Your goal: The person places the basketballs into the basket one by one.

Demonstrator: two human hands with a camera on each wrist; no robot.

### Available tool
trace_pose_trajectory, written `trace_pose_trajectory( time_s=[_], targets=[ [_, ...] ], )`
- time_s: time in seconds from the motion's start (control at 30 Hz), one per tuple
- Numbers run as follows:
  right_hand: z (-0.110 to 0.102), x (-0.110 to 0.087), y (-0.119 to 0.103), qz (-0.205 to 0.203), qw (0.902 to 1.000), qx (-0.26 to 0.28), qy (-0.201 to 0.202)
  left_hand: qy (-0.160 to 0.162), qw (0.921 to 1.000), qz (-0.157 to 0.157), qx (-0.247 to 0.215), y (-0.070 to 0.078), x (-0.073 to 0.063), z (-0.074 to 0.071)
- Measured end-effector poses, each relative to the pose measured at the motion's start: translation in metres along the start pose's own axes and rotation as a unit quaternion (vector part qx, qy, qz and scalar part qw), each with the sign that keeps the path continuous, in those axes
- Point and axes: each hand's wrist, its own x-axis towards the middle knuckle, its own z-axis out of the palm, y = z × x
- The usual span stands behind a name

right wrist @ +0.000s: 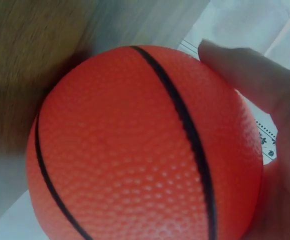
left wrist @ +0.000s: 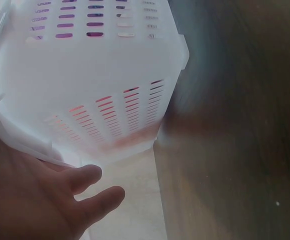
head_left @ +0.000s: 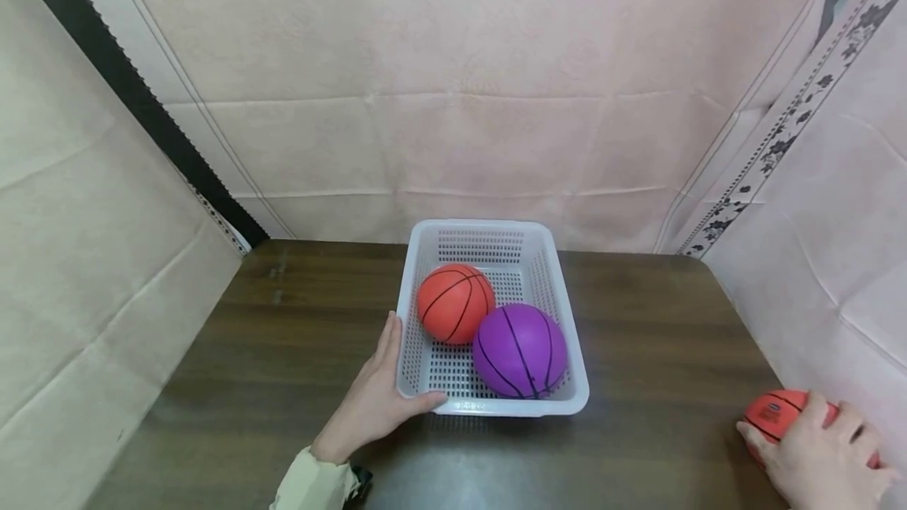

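The left hand [head_left: 377, 400] rests against the near left corner of the white basket [head_left: 432, 238], fingers straight along its side wall and thumb along the front rim (nothing is clasped). Just beyond its fingertips, inside the basket, lie an orange ball [head_left: 455, 303] and a purple ball [head_left: 520, 350], touching. Well apart, the right hand [head_left: 825, 459] curls over a small orange ball [head_left: 775, 412] on the wooden table [head_left: 298, 321].

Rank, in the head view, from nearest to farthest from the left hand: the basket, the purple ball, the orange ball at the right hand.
1. Basket: touched by the left hand.
2. Purple ball: inside the basket, near right.
3. Orange ball: far right, under the right hand.
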Motion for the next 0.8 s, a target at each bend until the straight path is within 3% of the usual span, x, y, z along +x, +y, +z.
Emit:
trace_pose_trajectory(
  time_s=[0.13, 0.27, 0.37, 0.5, 0.63, 0.8],
  targets=[
    [-0.005, 0.006, -0.002, 0.009, 0.9999, -0.008, -0.012, -0.001, 1.0000, -0.003, 0.002, 0.001, 0.001, 0.000],
    [-0.009, 0.010, -0.010, 0.020, 0.9991, 0.028, -0.026, -0.003, 1.0000, -0.008, 0.003, 0.001, 0.000, 0.000],
    [-0.012, 0.017, -0.023, 0.006, 0.9973, 0.068, -0.029, -0.001, 1.0000, -0.007, 0.002, 0.001, -0.001, -0.001],
    [-0.017, 0.025, -0.047, -0.031, 0.9930, 0.112, 0.020, -0.001, 1.0000, 0.004, -0.005, 0.001, -0.002, -0.002],
    [-0.019, 0.038, -0.079, -0.064, 0.9828, 0.163, 0.060, 0.000, 0.9999, 0.010, -0.009, 0.002, -0.003, -0.002],
    [-0.024, 0.065, -0.122, -0.062, 0.9676, 0.245, 0.001, 0.000, 1.0000, 0.004, -0.004, 0.002, -0.002, -0.002]
  ],
)
